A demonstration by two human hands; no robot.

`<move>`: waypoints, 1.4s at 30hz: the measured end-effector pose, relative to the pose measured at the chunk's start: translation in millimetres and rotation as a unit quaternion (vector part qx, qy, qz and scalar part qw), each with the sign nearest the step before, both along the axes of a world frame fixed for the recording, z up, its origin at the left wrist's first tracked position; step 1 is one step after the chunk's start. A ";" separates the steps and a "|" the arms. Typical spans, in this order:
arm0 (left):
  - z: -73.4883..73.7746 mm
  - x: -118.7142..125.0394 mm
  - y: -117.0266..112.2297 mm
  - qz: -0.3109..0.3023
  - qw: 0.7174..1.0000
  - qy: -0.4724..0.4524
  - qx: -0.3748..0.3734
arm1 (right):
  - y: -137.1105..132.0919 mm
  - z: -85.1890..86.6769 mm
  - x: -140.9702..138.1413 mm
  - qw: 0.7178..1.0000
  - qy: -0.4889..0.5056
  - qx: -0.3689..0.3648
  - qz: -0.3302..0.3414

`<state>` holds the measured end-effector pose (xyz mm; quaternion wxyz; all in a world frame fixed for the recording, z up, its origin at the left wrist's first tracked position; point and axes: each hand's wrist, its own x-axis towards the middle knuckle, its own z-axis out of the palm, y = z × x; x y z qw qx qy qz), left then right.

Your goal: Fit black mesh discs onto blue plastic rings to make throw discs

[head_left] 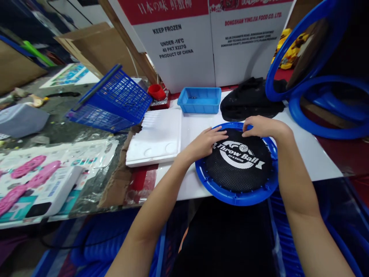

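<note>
A round blue plastic ring point(236, 200) with a black mesh net point(230, 179) across it lies at the front of the white work surface. White "Throw Ball" lettering is printed on the net. My left hand point(203, 144) rests on the far left part of the ring, fingers stretched out over the rim and the net's edge. At the far side, my right hand point(262, 127) arches over the rim, its fingertips pinched together at the net's border. Behind the ring sits a heap of black mesh cloth point(248, 99).
A light-blue tray point(199, 107) stands behind, near a red cup point(157, 92). White foam point(161, 134) and a tilted blue basket point(115, 102) are left. More blue rings point(296, 115) lean at right. A large white carton point(184, 65) rises at the back.
</note>
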<state>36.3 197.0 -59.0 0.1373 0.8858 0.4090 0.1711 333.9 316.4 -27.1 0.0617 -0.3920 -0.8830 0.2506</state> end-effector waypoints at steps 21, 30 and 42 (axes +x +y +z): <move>7.0 -15.0 -12.1 0.122 0.990 0.053 0.044 | -24.0 -3.6 -40.3 0.992 -0.025 -0.027 0.117; 6.5 -32.3 1.4 0.199 0.957 -0.170 -0.124 | -15.0 -5.7 -38.5 0.990 0.098 -0.053 0.090; -8.2 -35.0 10.3 0.245 0.907 -0.307 -0.152 | 1.5 -32.3 -43.7 0.970 0.210 -0.124 0.011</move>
